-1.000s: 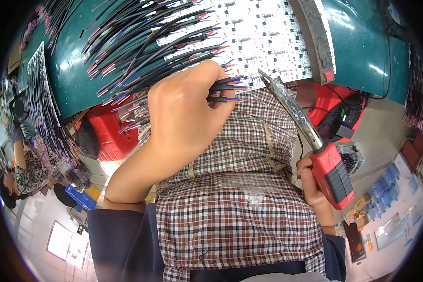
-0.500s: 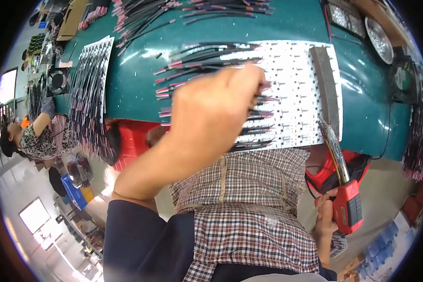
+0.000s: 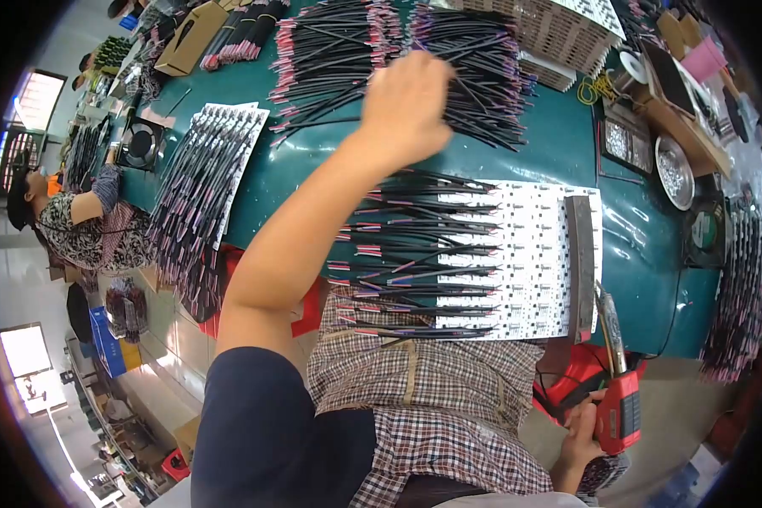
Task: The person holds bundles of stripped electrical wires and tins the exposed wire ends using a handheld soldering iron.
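Observation:
My left hand (image 3: 405, 106) is over the piles of black wires (image 3: 470, 76) at the back of the bench. Its thumb stands apart from the fingers, whose tips are hidden; I see nothing held. My right hand (image 3: 579, 433) grips the red-and-black handle of a soldering gun (image 3: 620, 415), its silvery wrapped barrel pointing up beside the board. In front of me lies a white circuit board panel (image 3: 529, 262) with rows of small parts. Black wires with red ends (image 3: 398, 271) lie across its left part and stick out leftward. A dark bar (image 3: 581, 258) rests along its right side.
Left on the green bench (image 3: 305, 165) is another wired panel (image 3: 229, 135) beside a small fan (image 3: 141, 146). Stacked panels (image 3: 559, 38) stand at the back. A metal dish (image 3: 674, 173) and second fan (image 3: 704, 230) are right. A co-worker (image 3: 80, 216) sits left.
My left hand has moved from the panel up to the wire piles at the back. The view has shifted, showing more of the bench's far side. My right hand still holds the soldering gun.

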Available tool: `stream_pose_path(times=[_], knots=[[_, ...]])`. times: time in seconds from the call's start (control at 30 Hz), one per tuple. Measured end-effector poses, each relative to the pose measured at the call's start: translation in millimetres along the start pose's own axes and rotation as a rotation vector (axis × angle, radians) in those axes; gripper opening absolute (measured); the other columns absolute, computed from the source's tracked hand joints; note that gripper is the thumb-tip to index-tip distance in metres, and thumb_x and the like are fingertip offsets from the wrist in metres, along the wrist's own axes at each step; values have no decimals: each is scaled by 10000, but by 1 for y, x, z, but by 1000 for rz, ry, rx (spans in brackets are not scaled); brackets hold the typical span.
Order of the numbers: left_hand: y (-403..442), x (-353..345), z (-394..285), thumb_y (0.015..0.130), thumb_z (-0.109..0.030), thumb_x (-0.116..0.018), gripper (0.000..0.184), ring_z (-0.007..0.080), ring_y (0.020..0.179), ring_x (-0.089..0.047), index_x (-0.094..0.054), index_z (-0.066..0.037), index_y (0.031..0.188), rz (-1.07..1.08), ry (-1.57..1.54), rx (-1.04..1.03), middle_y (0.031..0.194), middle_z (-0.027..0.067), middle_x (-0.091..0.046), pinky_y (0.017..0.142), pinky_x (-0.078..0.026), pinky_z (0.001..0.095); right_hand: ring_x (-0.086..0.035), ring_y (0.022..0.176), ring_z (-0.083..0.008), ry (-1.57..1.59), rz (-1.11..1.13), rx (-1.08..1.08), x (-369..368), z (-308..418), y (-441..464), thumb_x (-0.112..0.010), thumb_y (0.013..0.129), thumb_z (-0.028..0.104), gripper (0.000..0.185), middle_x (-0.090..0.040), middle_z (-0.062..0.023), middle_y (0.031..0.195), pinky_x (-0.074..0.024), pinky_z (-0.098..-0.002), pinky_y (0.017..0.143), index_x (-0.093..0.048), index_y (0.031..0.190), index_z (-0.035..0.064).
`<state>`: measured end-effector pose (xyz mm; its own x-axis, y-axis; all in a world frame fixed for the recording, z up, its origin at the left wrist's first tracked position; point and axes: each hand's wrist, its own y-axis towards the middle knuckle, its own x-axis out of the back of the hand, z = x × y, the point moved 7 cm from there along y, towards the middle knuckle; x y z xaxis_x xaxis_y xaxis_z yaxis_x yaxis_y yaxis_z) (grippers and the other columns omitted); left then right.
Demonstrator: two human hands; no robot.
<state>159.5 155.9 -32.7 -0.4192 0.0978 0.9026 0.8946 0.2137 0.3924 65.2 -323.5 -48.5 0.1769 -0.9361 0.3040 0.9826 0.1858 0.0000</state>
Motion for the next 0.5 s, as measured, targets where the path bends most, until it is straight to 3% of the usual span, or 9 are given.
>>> stream_pose_path(times=[0.1,0.23,0.3,0.37,0.43,0.5], knots=[[-23,11,63,633,-81,-719,523,324,1089,-560,-588,-74,1139,50,256,137,1132,129,-569,873,-448,439,-367,478,-48,-16,-30,-4,1,7,10,-554,972,76,190,-485,-13,669,-345,-213,463,-515,1137,-9],[-37,12,127,641,-81,-713,488,303,1095,-563,-589,-98,1113,87,159,257,1131,87,-577,861,-466,431,-367,484,-42,34,58,-25,-13,16,23,-564,970,77,186,-489,-11,671,-344,-212,463,-523,1128,-11],[-32,9,133,647,-64,-699,476,333,1080,-573,-590,-94,1109,112,55,156,1108,93,-595,904,-467,446,-375,486,-42,6,72,-21,-20,21,27,-568,971,88,191,-495,-11,675,-347,-212,464,-526,1128,-12],[-27,5,131,651,-49,-681,427,317,1047,-579,-611,-104,1069,105,70,145,1057,79,-600,878,-467,428,-384,489,-41,-23,83,-17,-21,24,27,-571,973,99,197,-501,-11,680,-349,-213,465,-529,1129,-13],[-20,12,116,657,-53,-673,387,296,1007,-585,-626,-111,1037,-24,147,-12,1019,74,-592,842,-463,415,-471,585,-82,-47,121,-42,-24,27,27,-556,971,98,213,-525,-25,727,-379,-224,532,-529,1143,-26],[-18,10,103,674,-62,-679,301,277,980,-586,-663,-125,967,-10,14,-27,991,60,-586,823,-460,407,-472,587,-84,-69,120,-26,-24,30,25,-548,974,95,208,-523,-25,724,-376,-231,537,-530,1137,-32]])
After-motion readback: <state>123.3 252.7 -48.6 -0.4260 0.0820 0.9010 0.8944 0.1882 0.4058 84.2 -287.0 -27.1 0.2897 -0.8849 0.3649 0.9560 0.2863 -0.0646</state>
